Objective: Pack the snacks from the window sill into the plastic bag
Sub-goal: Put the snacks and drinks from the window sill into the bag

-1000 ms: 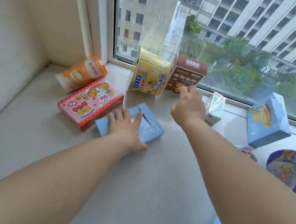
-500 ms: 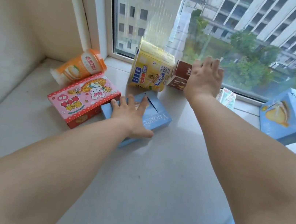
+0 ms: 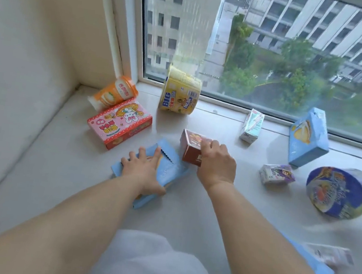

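My right hand [image 3: 216,163] grips a brown snack box [image 3: 191,146] at mid-sill, held just above or on the white sill [image 3: 58,165]. My left hand [image 3: 144,170] lies flat, fingers spread, on a light blue box [image 3: 170,170] beside it. A pink box [image 3: 120,122], an orange cup [image 3: 114,91] on its side and a yellow tub [image 3: 181,91] stand further back on the left. A white plastic bag [image 3: 156,267] shows at the bottom between my arms.
On the right lie a small carton [image 3: 252,125], a blue box [image 3: 308,137] leaning at the window, a small purple pack [image 3: 276,173], a blue bowl [image 3: 340,192] and another blue box [image 3: 320,268] near the edge. A wall closes the left side.
My right hand has pulled the brown box from beside the yellow tub at the window back toward me, to the middle of the sill. My left hand stays on the light blue box.
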A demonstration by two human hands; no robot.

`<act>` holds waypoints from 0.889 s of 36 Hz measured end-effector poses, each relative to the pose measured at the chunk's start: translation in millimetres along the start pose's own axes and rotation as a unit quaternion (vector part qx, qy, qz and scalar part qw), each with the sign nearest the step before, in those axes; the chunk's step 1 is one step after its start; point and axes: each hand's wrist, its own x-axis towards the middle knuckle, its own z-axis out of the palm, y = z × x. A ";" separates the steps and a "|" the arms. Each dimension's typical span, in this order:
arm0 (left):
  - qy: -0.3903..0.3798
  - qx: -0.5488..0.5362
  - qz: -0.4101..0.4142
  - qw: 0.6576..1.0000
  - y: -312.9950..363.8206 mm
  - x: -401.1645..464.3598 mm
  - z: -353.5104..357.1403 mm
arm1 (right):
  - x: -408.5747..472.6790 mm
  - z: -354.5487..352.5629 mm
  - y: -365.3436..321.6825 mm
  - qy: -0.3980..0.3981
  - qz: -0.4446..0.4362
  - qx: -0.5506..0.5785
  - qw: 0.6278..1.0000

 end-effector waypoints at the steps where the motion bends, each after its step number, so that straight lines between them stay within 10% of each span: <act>1: 0.009 -0.012 -0.010 1.000 -1.7 -9.7 -3.5 | -7.4 -7.1 -1.9 0.023 0.015 0.026 0.999; 7: 0.043 -0.095 -0.042 0.994 -12.2 -62.3 -53.1 | -62.1 -70.8 -35.3 0.161 0.102 0.227 0.955; 17: 0.121 -0.310 -0.022 0.943 -54.0 -204.8 -100.4 | -192.5 -176.1 -50.8 0.258 0.246 0.522 0.775; 22: 0.004 -0.636 0.072 0.769 -62.0 -292.8 -77.2 | -260.9 -184.5 -60.2 0.227 0.283 0.583 0.727; 28: -0.254 -0.869 0.114 0.409 -82.4 -356.1 14.7 | -335.2 -169.8 -84.5 0.195 0.273 0.581 0.742; 32: -0.254 -0.863 0.007 0.438 -95.6 -374.1 50.1 | -373.2 -151.5 -100.9 0.165 0.241 0.534 0.793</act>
